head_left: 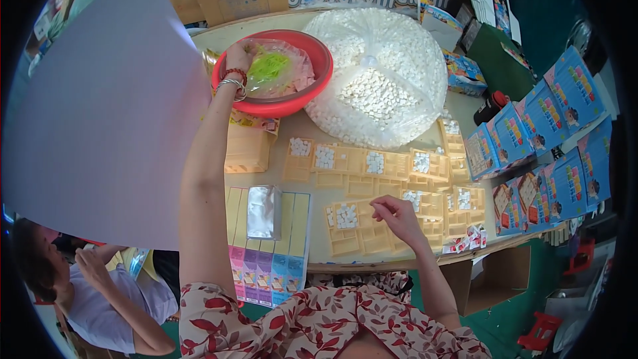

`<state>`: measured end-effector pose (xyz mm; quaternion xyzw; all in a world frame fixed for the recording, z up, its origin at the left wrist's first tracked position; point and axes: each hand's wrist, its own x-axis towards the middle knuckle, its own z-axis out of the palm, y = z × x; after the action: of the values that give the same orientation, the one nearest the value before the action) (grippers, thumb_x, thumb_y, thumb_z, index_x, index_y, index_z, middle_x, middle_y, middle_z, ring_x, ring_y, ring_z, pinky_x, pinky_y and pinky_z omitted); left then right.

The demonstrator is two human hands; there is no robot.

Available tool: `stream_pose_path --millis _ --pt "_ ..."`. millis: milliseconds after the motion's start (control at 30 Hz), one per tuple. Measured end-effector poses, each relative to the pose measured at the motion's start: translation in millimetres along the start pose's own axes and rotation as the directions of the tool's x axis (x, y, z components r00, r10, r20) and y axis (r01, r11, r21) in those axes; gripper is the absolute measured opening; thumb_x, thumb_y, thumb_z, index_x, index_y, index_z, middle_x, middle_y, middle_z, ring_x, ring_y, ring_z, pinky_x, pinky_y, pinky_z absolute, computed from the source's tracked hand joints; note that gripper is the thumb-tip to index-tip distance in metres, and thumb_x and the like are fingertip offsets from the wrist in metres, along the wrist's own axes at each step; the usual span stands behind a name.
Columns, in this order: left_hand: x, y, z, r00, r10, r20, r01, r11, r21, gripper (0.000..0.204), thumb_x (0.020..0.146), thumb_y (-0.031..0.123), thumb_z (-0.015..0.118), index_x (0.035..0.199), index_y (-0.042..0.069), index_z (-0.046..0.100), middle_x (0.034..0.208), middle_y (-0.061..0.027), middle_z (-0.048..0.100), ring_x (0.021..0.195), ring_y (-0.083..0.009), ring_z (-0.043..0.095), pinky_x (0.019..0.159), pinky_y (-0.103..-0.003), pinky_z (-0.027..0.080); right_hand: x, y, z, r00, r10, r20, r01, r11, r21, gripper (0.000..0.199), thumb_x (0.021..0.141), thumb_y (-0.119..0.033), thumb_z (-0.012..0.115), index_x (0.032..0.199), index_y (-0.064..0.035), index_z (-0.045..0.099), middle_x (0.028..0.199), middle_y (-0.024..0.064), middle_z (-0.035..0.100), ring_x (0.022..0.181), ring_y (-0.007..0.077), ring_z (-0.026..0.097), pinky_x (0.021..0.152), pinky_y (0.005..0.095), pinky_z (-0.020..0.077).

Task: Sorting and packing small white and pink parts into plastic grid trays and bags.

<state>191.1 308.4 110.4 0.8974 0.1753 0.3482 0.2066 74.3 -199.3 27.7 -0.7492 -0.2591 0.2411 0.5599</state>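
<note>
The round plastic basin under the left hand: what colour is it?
The round plastic basin is bright red outside, showing best in the head view.

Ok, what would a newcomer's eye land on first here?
Probably the huge, bulging clear bag of small white pieces, upper centre. Left of it sits a bright red basin, the left hand at its left side. Then blue boxes along the right.

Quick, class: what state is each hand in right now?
Left hand: at the red basin, grip cannot be told.
Right hand: pinched closed near a cream tray; holding cannot be told.
</note>
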Motion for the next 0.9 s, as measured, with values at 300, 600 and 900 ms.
stream_pose_path --millis 300,600,900 --pt "-56 107 -70 0.95 -0.129 0.283 0.293 0.68 -0.672 0.017 0.081 0.011 0.066 0.096 0.003 0.066 0.072 0.0012 0.062 0.057 -0.0026 0.051 0.047 -0.015 0.035 -7 -11 1 0.997 -0.047 -0.064 0.052 0.995 0.085 0.016 0.088 -0.01 0.055 0.099 0.0 0.061 0.074 0.0052 0.062 0.066 0.0095 0.06 0.06 0.0219 0.049" --pt "-216 177 -47 0.862 -0.034 0.507 0.4 0.661 -0.635 0.014 0.084 0.015 0.063 0.094 0.006 0.065 0.069 0.0078 0.052 0.054 0.0003 0.04 0.047 -0.015 0.029 66 -72 18 0.906 -0.318 -0.279 0.327 0.945 -0.016 0.026 0.085 -0.008 0.06 0.11 -0.0027 0.055 0.079 0.0043 0.061 0.066 0.008 0.057 0.059 0.0209 0.0466" --pt "-339 152 -1 0.764 -0.254 0.593 0.622 0.536 -0.571 0.014 0.082 0.013 0.065 0.093 0.004 0.065 0.071 0.0046 0.058 0.056 0.0 0.04 0.049 -0.016 0.03 38 -2 53 0.994 -0.11 0.003 0.11 0.992 0.059 0.014 0.083 -0.01 0.06 0.093 0.0001 0.062 0.072 0.0054 0.063 0.062 0.0094 0.061 0.055 0.0222 0.0474"
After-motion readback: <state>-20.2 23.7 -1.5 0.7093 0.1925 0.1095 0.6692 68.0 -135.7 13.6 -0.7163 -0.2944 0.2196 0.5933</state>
